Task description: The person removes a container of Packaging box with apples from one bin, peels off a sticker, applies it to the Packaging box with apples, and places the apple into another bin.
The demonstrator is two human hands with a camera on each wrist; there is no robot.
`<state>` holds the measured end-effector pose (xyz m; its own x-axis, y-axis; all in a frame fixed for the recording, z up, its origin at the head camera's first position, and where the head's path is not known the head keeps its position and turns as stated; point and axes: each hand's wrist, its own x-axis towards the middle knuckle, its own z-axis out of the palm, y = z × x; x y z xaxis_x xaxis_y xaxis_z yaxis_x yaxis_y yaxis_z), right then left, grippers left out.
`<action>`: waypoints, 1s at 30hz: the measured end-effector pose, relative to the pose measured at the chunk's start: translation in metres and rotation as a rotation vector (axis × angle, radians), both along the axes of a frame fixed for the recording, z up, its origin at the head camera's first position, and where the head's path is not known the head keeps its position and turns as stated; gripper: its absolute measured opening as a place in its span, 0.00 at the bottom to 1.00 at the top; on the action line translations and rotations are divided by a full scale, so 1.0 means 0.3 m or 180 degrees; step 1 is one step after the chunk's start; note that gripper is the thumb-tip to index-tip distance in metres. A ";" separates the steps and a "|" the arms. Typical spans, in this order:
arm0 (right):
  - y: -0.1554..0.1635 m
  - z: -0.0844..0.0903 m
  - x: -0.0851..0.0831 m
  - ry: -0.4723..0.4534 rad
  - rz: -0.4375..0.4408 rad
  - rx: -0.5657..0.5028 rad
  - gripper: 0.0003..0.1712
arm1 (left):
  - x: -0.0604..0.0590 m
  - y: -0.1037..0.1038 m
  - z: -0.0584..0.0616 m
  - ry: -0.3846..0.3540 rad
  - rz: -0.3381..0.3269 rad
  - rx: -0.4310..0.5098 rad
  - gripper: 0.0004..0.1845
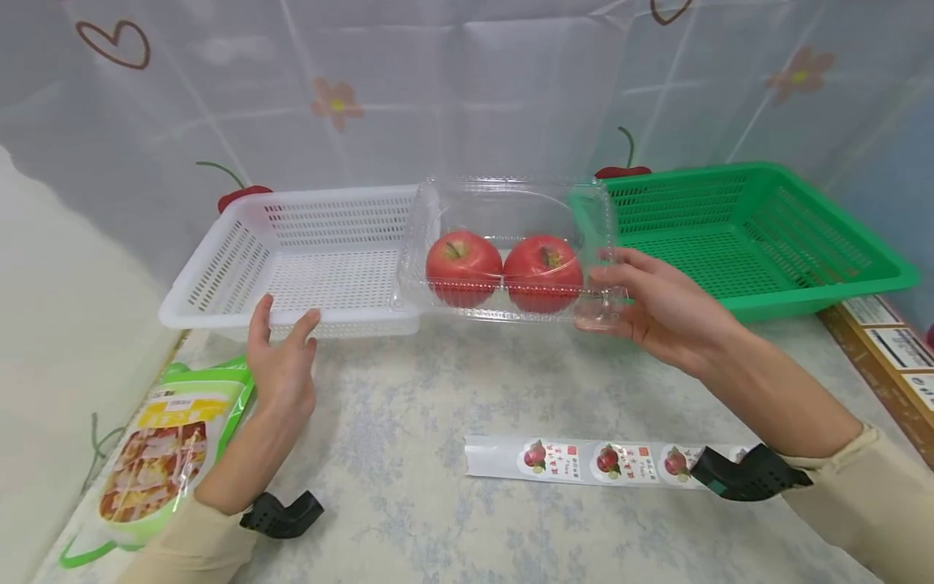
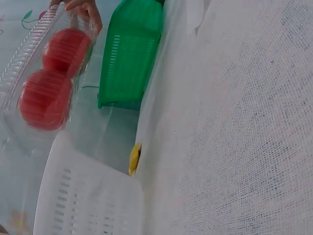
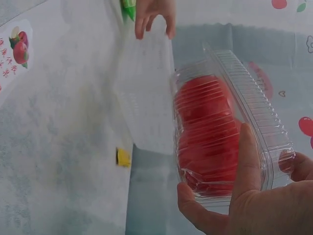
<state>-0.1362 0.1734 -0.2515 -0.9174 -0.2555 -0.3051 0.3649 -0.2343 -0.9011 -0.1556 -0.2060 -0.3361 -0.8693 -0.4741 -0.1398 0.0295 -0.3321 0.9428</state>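
The right hand (image 1: 657, 304) grips the right end of a clear clamshell box (image 1: 511, 243), thumb over the rim and fingers underneath, so the box stays level in the air between the two baskets. Two red apples (image 1: 503, 272) sit side by side inside it; the lid looks hinged up at the far side. The left hand (image 1: 280, 357) is spread, fingers relaxed, at the near rim of the white basket (image 1: 241, 268), seemingly steadying it. The green basket (image 1: 803, 243) stands to the right. A sticker strip (image 1: 598, 462) lies near, a snack bag (image 1: 168, 454) at the near left.
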 end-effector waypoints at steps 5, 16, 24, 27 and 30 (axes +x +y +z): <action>0.040 -0.034 0.040 0.0030 0.0107 -0.0003 0.43 | 0.000 -0.010 0.009 0.0009 0.0009 0.0056 0.38; 0.070 -0.123 0.097 -0.0116 0.0251 0.0079 0.46 | 0.004 -0.003 0.003 0.0032 0.0011 0.0040 0.38; 0.072 -0.161 0.109 -0.0150 0.0252 0.0052 0.47 | 0.005 -0.003 -0.005 0.0001 -0.0002 -0.0047 0.39; 0.079 -0.171 0.116 -0.0160 0.0266 0.0085 0.47 | 0.006 -0.001 -0.004 -0.0002 -0.0002 -0.0077 0.39; 0.091 -0.179 0.122 -0.0174 0.0271 0.0116 0.47 | 0.006 0.001 -0.003 -0.0014 0.0006 -0.0093 0.39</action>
<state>-0.0996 0.2006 -0.3053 -0.8746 -0.3196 -0.3646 0.4309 -0.1679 -0.8866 -0.1537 -0.2057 -0.3370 -0.8678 -0.4797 -0.1296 0.0260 -0.3043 0.9522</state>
